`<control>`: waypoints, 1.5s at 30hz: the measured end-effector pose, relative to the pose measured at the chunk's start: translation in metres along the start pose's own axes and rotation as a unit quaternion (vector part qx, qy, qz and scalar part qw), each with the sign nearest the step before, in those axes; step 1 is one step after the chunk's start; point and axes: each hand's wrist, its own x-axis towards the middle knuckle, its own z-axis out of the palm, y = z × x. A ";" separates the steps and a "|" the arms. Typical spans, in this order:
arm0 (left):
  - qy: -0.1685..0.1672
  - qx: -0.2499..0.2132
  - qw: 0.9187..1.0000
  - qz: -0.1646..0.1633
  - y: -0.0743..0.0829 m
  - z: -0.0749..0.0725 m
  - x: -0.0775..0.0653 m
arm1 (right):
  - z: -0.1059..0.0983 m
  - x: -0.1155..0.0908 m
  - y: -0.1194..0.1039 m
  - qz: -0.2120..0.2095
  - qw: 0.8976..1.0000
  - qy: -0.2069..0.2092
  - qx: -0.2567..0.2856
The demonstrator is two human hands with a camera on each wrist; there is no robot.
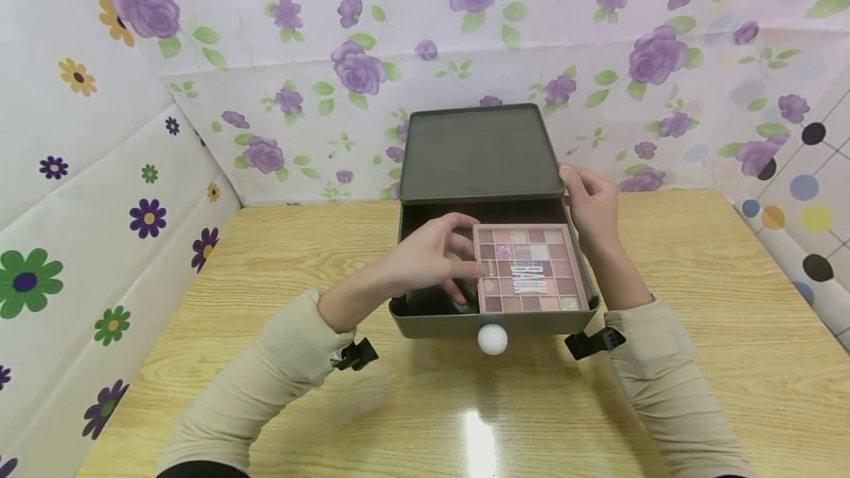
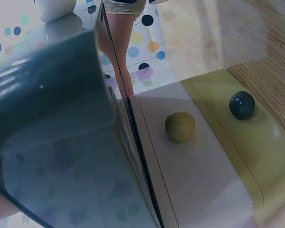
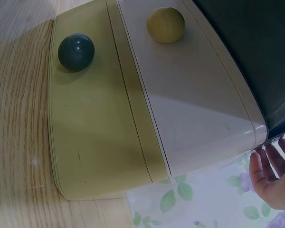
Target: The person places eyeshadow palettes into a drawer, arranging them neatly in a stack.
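Note:
A dark grey-green drawer [image 1: 438, 327] with a white knob [image 1: 493, 339] is pulled out from the top of a small drawer organizer [image 1: 478, 153]. A pink eyeshadow palette [image 1: 531, 271] with "BACK" lettering lies in the drawer's right part. My left hand [image 1: 428, 257] grips the palette's left edge, its thumb on top and other fingers down inside the drawer. At the organizer's right side, my right hand [image 1: 591, 205] holds the corner of the top section; the right wrist view shows its curled fingers [image 3: 259, 171] at the dark edge. In the left wrist view, the drawer [image 2: 52, 95] hides most of the left hand.
Below the dark drawer sit a white drawer [image 3: 194, 104] with a yellow knob [image 3: 166, 24] and a yellow-green drawer [image 3: 95, 137] with a dark knob [image 3: 76, 52]. The organizer stands on a wood-grain table [image 1: 319, 404], before a flower-patterned covering [image 1: 299, 57].

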 end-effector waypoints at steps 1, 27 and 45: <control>0.000 0.000 1.000 0.002 0.000 -0.001 0.000 | 0.000 0.000 0.000 0.001 1.000 0.000 0.000; 0.074 0.218 0.964 0.132 -0.004 -0.009 -0.017 | 0.003 0.001 0.002 0.001 1.000 -0.003 0.011; 0.123 0.060 0.962 0.235 -0.016 0.002 -0.059 | 0.000 0.000 -0.001 0.014 1.000 0.003 0.016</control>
